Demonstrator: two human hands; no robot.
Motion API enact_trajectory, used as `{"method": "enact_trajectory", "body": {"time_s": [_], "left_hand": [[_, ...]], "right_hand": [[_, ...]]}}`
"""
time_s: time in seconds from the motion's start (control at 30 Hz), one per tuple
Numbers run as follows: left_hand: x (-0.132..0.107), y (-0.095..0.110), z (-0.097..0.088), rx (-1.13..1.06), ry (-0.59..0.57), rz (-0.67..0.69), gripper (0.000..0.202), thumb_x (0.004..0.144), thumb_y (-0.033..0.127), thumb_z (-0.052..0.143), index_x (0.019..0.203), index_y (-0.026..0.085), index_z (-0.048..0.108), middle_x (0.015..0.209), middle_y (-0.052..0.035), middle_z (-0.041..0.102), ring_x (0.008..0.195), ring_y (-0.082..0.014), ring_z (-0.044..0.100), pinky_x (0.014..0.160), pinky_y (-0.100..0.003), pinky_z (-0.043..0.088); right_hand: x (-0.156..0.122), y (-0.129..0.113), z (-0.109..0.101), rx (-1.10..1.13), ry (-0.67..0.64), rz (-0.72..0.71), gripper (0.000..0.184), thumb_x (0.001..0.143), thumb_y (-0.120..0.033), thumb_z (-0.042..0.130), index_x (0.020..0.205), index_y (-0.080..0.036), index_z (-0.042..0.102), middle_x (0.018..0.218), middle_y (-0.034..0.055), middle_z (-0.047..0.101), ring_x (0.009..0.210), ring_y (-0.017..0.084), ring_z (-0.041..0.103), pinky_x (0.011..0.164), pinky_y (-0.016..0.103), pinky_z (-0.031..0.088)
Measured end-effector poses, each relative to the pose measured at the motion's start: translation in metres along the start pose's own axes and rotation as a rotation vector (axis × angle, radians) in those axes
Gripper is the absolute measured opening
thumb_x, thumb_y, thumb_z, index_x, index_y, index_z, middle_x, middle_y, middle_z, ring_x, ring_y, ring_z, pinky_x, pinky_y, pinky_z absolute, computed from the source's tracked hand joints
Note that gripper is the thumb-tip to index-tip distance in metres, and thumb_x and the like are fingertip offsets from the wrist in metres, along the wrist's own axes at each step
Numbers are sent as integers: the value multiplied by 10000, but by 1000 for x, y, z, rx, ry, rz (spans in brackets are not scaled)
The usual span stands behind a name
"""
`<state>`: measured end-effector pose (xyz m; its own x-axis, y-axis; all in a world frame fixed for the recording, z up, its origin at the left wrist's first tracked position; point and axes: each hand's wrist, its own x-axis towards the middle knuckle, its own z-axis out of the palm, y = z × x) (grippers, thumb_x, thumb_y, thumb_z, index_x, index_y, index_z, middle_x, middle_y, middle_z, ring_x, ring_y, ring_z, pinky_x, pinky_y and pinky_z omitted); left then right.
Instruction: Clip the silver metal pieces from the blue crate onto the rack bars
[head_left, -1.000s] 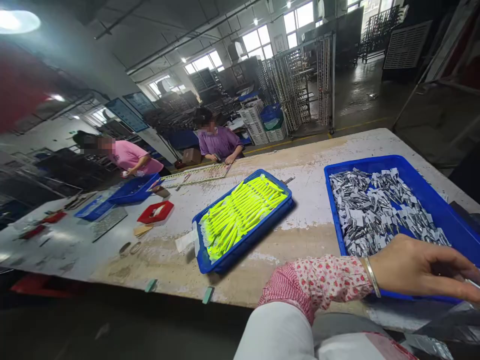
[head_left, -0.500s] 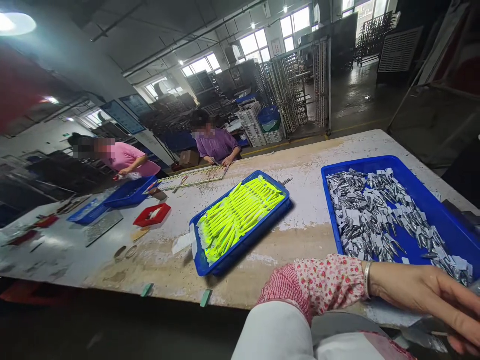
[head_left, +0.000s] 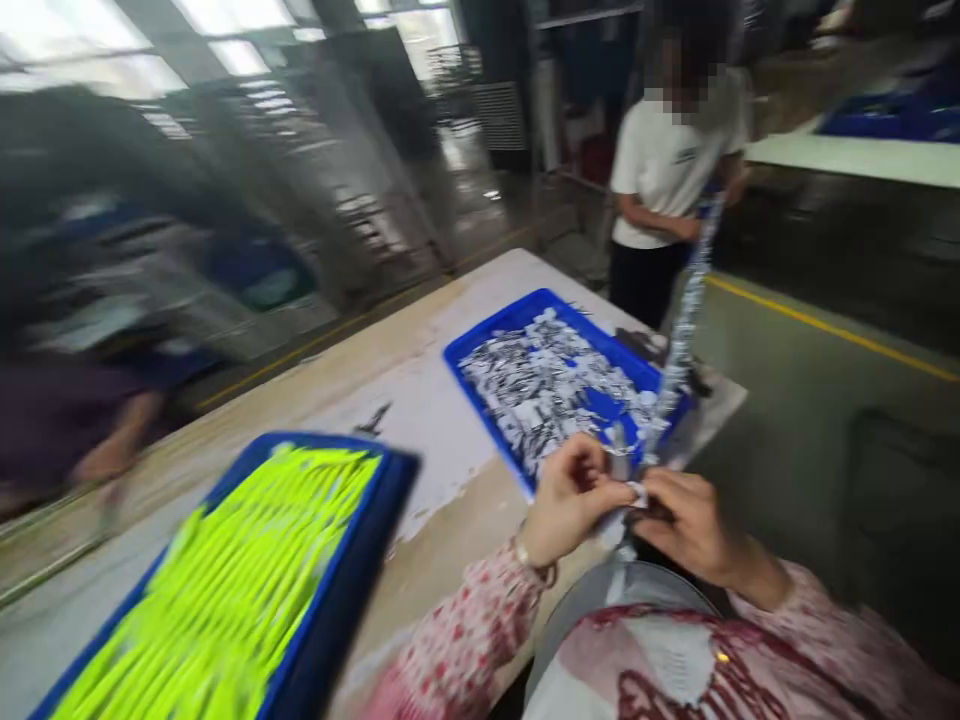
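My left hand (head_left: 574, 500) is closed in a pinch, with a small silver piece (head_left: 619, 455) standing up at its fingertips. Close beside it, my right hand (head_left: 694, 525) is also closed, its thumb and fingers meeting the left fingertips at a small white bit (head_left: 638, 492). Blur hides how the two pieces join. A long strip set with silvery pieces (head_left: 684, 320) slants from the upper right down to my hands. Just behind my hands lies a blue tray (head_left: 480, 405) of small silver pieces with white tags (head_left: 517, 390).
At left, a blue tray (head_left: 341, 590) holds rows of bright yellow-green sticks (head_left: 247, 570). A person in a white shirt (head_left: 660, 170) stands beyond the table corner, one arm near the strip. Another person's purple sleeve (head_left: 67, 420) shows at far left. The table (head_left: 427, 500) ends at right.
My view has swung to the right. My left hand, earlier with fingers spread beside the tray of silver pieces, now pinches together with my right hand, which has come into view with the strip.
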<state>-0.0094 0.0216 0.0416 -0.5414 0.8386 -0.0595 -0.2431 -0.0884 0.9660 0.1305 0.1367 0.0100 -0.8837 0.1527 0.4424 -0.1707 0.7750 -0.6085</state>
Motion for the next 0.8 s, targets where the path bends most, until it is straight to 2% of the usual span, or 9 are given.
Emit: {"method": "enact_trajectory", "body": {"time_s": [0.07,0.17,0.27,0.33,0.4,0.5,0.57,0.7,0.8], "left_hand": [[4,-3,-8,44,17,31,415,619,253,826,683,166,425,589,87,438,520,-29,373,479,-143,316],[1,-10,-14,94,-51,84,330,659,229,803,753,173,492,643,62,510,576,-56,454,542,-162,393],[-7,-8,-16,154,-160,103,372,692,232,782,994,209,565,781,24,591,688,-97,546,646,-201,460],[-8,-3,-17,198,-251,93,443,744,259,739,1143,233,548,863,-4,621,755,-126,581,705,-234,484],[-7,0,-18,260,-285,102,403,790,256,693,1169,240,557,894,-16,636,780,-136,596,732,-245,491],[-2,1,-19,369,-207,154,220,826,218,649,1044,228,619,877,-5,640,731,-114,590,685,-214,483],[3,1,-20,418,-134,207,138,837,226,631,974,206,638,882,-11,645,724,-114,588,667,-209,484],[17,-1,-22,458,-1,254,212,818,274,651,1011,187,637,843,-14,660,687,-123,588,624,-213,487],[27,-9,-23,473,-6,222,268,797,306,669,1025,167,642,846,-28,674,711,-143,609,644,-232,502]], "right_hand": [[11,-5,5,42,101,-57,315,986,-286,353,692,-198,427,629,6,480,589,132,467,563,267,322],[20,-3,15,197,195,-79,340,972,-269,357,638,-205,338,562,-30,379,530,114,389,531,267,272],[14,-2,21,344,221,-48,350,959,-277,360,621,-204,301,550,-40,333,519,104,365,522,257,260],[10,-3,21,337,243,-31,344,951,-269,358,619,-202,294,554,-40,324,522,103,356,527,258,260],[9,-3,19,214,277,-32,330,935,-241,368,614,-202,305,558,-36,339,531,109,353,542,269,265],[11,-1,14,-44,302,-62,297,918,-214,416,623,-192,396,586,-12,440,564,124,401,572,283,296],[8,5,11,-77,337,-50,243,927,-234,453,693,-181,493,651,9,533,621,132,475,612,277,352],[-8,31,17,33,487,187,197,925,-346,514,864,-168,573,771,29,596,686,128,549,657,246,435],[-19,51,31,-37,294,330,316,875,-462,581,974,-163,605,874,49,640,725,145,595,668,251,452]]}}
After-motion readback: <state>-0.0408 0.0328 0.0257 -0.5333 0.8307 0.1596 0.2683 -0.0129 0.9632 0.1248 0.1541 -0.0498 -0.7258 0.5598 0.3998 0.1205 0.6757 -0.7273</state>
